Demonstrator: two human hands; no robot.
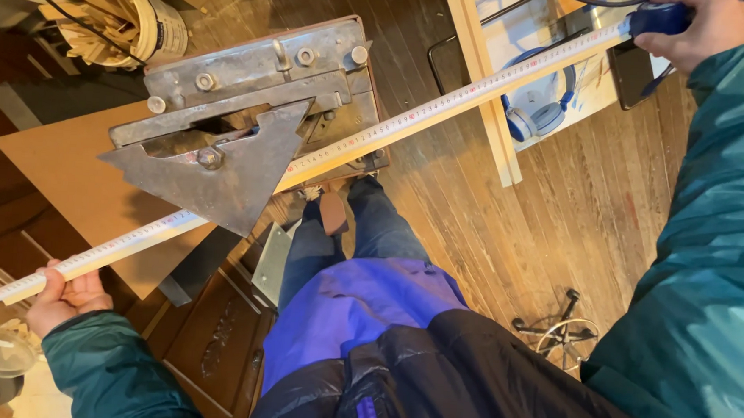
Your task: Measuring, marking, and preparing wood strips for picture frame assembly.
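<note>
Below the cutter point(249, 118), left fingers point(88, 289) apparently curled around strip point(411, 113)

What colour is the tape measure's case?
Blue; the case sits in the right hand, clearest in the head view.

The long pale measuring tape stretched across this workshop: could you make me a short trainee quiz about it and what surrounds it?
1. True or false: the long pale measuring tape runs under the grey triangular metal plate.
2. Which hand grips the blue tape case? A) left hand B) right hand
3. Fill in: blue-and-white headphones lie on the pale wooden ____.

Key:
1. True; the tape disappears behind the plate and emerges on the other side.
2. B; the right hand holds the case, while the left hand pinches the tape's free end.
3. Bench.
</note>
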